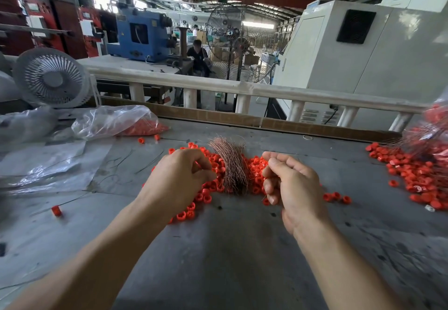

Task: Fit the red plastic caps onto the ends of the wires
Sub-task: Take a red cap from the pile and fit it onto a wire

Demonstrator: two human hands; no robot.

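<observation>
A bundle of thin copper wires [230, 164] lies on the grey table [230, 249], fanned out at its far end. Loose red plastic caps [209, 192] are scattered round and under it. My left hand [179, 178] hovers just left of the bundle with its fingers curled, and it seems to pinch a red cap, of which only a sliver shows. My right hand [291, 183] is just right of the bundle, with thumb and fingers curled round a thin wire whose end pokes out below the hand.
A second heap of red caps [417, 176] lies at the right, under a bag [436, 125]. A clear plastic bag of caps [121, 123] and plastic sheets [48, 164] lie at the left, with a white fan [52, 78] behind. One stray cap [56, 210] lies left.
</observation>
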